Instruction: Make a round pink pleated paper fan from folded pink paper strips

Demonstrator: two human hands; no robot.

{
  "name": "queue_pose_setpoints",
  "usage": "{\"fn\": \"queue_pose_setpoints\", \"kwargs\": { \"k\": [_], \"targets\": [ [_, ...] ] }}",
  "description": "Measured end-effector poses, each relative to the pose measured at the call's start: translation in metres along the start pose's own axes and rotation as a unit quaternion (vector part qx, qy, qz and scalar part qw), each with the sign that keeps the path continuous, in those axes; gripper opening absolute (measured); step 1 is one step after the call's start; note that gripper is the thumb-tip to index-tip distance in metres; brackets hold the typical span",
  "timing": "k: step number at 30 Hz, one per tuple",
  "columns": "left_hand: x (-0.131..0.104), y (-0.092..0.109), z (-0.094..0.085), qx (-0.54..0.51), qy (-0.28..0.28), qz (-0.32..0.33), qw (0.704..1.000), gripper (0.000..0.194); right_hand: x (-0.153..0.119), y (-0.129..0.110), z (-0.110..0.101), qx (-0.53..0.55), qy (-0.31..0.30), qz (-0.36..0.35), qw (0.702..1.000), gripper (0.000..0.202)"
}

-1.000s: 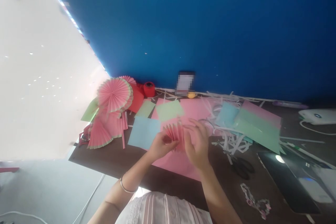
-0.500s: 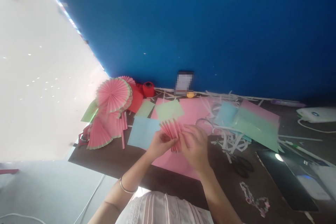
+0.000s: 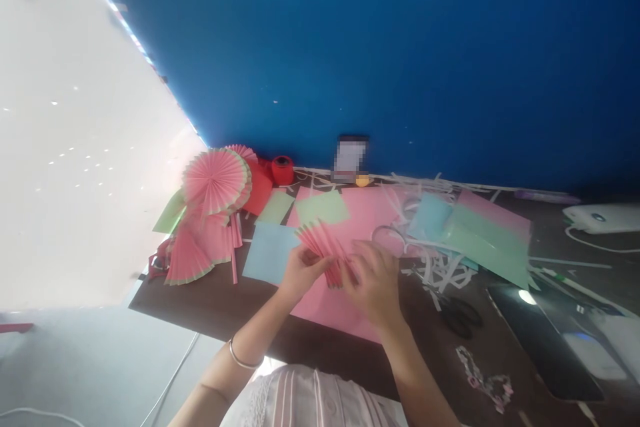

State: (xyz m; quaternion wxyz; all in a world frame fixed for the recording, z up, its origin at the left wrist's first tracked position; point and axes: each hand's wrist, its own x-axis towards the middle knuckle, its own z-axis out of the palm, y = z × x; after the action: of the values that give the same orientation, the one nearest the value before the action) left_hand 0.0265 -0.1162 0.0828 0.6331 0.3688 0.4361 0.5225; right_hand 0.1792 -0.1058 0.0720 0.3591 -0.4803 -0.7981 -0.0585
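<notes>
Your left hand (image 3: 305,273) and right hand (image 3: 373,277) sit close together, fingers closed on the pleated pink paper (image 3: 323,247) between them, with the blue sheet (image 3: 267,253) just beside your left.

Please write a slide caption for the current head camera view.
Both hands hold a pleated pink paper fan above a dark table, with finished pink rosettes at the left.

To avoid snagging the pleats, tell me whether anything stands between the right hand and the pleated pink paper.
Nothing visible: the right hand has its fingers at the pleated pink paper. The scissors lie farther right.
</notes>
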Motion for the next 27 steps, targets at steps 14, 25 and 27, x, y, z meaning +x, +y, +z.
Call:
{"fn": "queue_pose_setpoints", "kwargs": {
  "k": [14,25,27],
  "targets": [
    [0.006,-0.009,-0.006,-0.014,0.121,-0.009,0.993,0.029,-0.006,0.013,0.005,0.061,-0.04,0.012,0.997,0.006],
    [0.005,-0.035,-0.038,0.369,0.276,0.265,0.847,0.051,-0.019,0.034,0.009,-0.055,-0.167,-0.09,0.98,0.017],
    [0.011,-0.035,-0.048,0.476,0.112,0.319,0.812,0.028,-0.022,0.038,0.012,-0.05,-0.205,-0.108,0.972,0.018]
  ]
}}
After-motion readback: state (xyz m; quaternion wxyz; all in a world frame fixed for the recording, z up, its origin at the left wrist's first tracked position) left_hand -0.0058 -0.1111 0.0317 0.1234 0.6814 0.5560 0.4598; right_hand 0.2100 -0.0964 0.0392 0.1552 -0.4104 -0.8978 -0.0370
